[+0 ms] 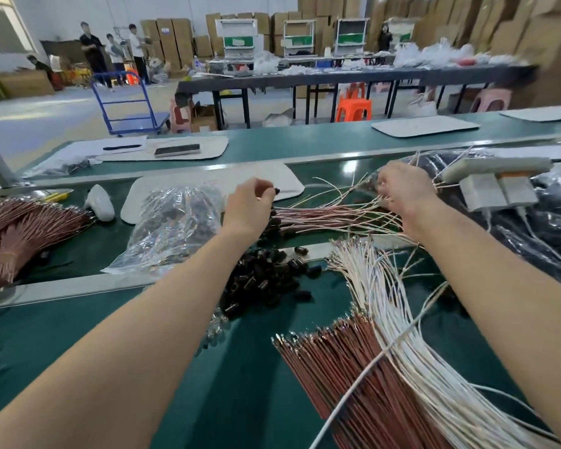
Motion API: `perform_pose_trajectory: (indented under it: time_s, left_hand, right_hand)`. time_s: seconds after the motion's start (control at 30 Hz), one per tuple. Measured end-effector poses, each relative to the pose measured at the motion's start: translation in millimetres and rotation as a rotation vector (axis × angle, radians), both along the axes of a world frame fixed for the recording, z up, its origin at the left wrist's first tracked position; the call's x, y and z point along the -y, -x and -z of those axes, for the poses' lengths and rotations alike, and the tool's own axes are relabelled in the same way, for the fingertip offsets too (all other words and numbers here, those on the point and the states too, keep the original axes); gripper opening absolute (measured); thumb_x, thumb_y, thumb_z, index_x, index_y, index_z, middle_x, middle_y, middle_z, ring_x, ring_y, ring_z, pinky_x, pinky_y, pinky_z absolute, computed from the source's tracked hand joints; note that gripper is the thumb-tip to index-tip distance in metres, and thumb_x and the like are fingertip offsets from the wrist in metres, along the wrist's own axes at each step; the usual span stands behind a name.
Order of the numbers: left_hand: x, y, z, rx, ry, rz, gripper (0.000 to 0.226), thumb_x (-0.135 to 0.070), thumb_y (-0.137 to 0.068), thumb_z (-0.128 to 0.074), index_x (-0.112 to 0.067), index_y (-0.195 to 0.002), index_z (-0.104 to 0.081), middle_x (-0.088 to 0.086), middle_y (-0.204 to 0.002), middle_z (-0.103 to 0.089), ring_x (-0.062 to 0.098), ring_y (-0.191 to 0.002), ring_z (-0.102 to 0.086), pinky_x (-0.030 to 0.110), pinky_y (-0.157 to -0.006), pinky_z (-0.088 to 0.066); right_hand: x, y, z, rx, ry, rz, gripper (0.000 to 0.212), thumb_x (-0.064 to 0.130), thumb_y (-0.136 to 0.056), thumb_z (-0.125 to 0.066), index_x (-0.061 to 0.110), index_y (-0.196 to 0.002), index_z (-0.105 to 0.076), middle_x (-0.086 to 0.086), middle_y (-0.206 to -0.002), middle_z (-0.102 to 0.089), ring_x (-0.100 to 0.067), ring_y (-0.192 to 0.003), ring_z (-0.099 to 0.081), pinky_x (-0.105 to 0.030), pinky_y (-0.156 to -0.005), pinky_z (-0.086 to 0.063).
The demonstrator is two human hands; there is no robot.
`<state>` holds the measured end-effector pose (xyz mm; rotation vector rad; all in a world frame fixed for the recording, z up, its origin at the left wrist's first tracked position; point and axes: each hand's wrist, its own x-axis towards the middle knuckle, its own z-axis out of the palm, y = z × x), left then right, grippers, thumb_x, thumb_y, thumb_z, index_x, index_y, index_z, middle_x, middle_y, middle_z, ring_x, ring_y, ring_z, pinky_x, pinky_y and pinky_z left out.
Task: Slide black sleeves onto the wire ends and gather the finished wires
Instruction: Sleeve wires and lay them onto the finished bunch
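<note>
- Black is the colour to follow in the head view: a loose heap of small black tubular sleeves (266,280) lies on the green work surface (78,335) between the two forearms, likely kept there so either hand can draw from it.
- Beyond the heap, the left hand (246,205) is raised with thumb and forefinger pinched on a single black sleeve (276,190), its open end turned toward the wires, which looks like readiness to thread it.
- Opposite, the right hand (402,189) has its fingers curled into a fan of thin pinkish wires (331,213); it seems to be picking one out, though exactly which strands it grips I cannot tell.
- Those wires lie flat with dark-sleeved ends pointing at the left hand, so I judge them the finished ones being gathered.
- Nearer the camera, a bundle of reddish-brown wires (353,384) and a sheaf of white wires (402,319) show bare metal terminals, apparently stock still to be sleeved.
- A crumpled clear plastic bag (172,228) sits just left of the heap, probably the sleeves' packaging.
- At far left a tied bunch of brown wires (23,228) rests well apart.
</note>
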<state>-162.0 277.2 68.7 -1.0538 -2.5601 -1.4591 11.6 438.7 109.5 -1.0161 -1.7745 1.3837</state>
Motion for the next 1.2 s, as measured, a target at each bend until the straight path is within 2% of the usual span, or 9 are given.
perform_pose_trajectory:
  time_s: [0.1,0.23,0.3,0.4,0.53,0.73,0.87,1.0,1.2]
  left_hand:
    - [-3.8,13.7,19.0,-0.142,0.244,-0.04,0.031,-0.026,-0.104,-0.054,-0.009,-0.126,-0.064,0.01,-0.123,-0.069,0.028,-0.117,-0.061,0.045,-0.105,-0.047]
    - [1.2,15.4,23.5,-0.214,0.325,-0.079,0.04,-0.037,-0.104,-0.049,-0.014,-0.137,-0.056,0.015,-0.137,-0.056,0.033,-0.132,-0.044,0.046,-0.114,-0.034]
    - [9.3,8.7,20.4,-0.219,0.289,-0.059,0.041,-0.037,-0.104,-0.047,-0.014,-0.137,-0.055,0.014,-0.138,-0.054,0.032,-0.133,-0.041,0.046,-0.114,-0.033]
    - [31.7,-6.0,14.6,-0.224,0.257,0.002,0.038,-0.034,-0.104,-0.048,-0.013,-0.135,-0.056,0.011,-0.133,-0.057,0.028,-0.129,-0.046,0.045,-0.113,-0.035]
    - [78.4,-40.2,13.3,-0.236,0.272,0.155,0.033,-0.031,-0.103,-0.051,-0.015,-0.131,-0.058,0.004,-0.126,-0.061,0.017,-0.119,-0.054,0.038,-0.11,-0.043]
    - [147.2,-110.7,42.9,-0.312,0.383,0.477,0.034,-0.035,-0.104,-0.051,-0.028,-0.137,-0.055,-0.012,-0.139,-0.05,0.009,-0.128,-0.044,0.034,-0.113,-0.036]
    - [163.6,-134.6,61.6,-0.456,0.455,0.612,0.037,-0.041,-0.105,-0.046,-0.036,-0.142,-0.052,-0.015,-0.15,-0.044,0.009,-0.138,-0.035,0.031,-0.115,-0.028]
    - [165.8,-140.8,60.6,-0.63,0.455,0.51,0.027,-0.041,-0.106,-0.044,-0.035,-0.126,-0.062,-0.007,-0.126,-0.055,0.017,-0.117,-0.049,0.029,-0.098,-0.035]
    - [165.4,-139.6,55.1,-0.834,0.541,0.509,0.017,-0.018,-0.101,-0.045,-0.022,-0.114,-0.055,-0.002,-0.109,-0.056,0.022,-0.096,-0.055,0.035,-0.085,-0.045]
  right_hand:
    - [-10.6,-8.4,11.8,0.281,-0.326,0.009,0.045,0.016,-0.102,-0.047,0.016,-0.147,-0.047,-0.009,-0.146,-0.051,-0.023,-0.115,-0.054,-0.028,-0.091,-0.036]
    - [-3.1,-20.2,30.3,0.318,-0.488,-0.059,0.039,0.016,-0.103,-0.048,0.019,-0.142,-0.053,-0.006,-0.143,-0.055,-0.011,-0.098,-0.051,-0.022,-0.079,-0.038]
    - [10.4,-24.1,33.7,0.282,-0.511,-0.079,0.04,0.014,-0.103,-0.048,0.019,-0.142,-0.052,-0.005,-0.145,-0.053,-0.01,-0.107,-0.051,-0.021,-0.088,-0.041]
    - [34.4,-30.0,33.5,0.292,-0.656,-0.066,0.041,0.013,-0.102,-0.05,0.017,-0.142,-0.053,-0.007,-0.142,-0.055,-0.019,-0.125,-0.052,-0.036,-0.109,-0.042]
    - [68.0,-38.8,18.2,0.265,-0.858,-0.027,0.038,0.014,-0.1,-0.051,0.015,-0.138,-0.056,-0.008,-0.132,-0.063,-0.023,-0.128,-0.05,-0.037,-0.112,-0.037]
    - [138.6,-57.6,24.5,0.117,-0.603,-0.103,0.035,0.015,-0.102,-0.05,0.02,-0.135,-0.057,0.002,-0.124,-0.064,-0.015,-0.118,-0.056,-0.03,-0.103,-0.044]
    - [184.2,-66.5,47.7,0.019,-0.391,-0.106,0.031,0.02,-0.103,-0.049,0.029,-0.132,-0.058,0.011,-0.12,-0.063,-0.004,-0.109,-0.057,-0.014,-0.086,-0.043]
    - [202.6,-63.5,65.1,0.054,-0.358,-0.113,0.032,0.019,-0.102,-0.048,0.03,-0.13,-0.058,0.009,-0.121,-0.063,-0.011,-0.114,-0.057,-0.034,-0.098,-0.048]
    - [183.3,-43.6,72.2,0.395,-0.583,-0.193,0.04,0.023,-0.102,-0.047,0.027,-0.142,-0.05,-0.001,-0.136,-0.055,-0.021,-0.123,-0.051,-0.04,-0.105,-0.043]
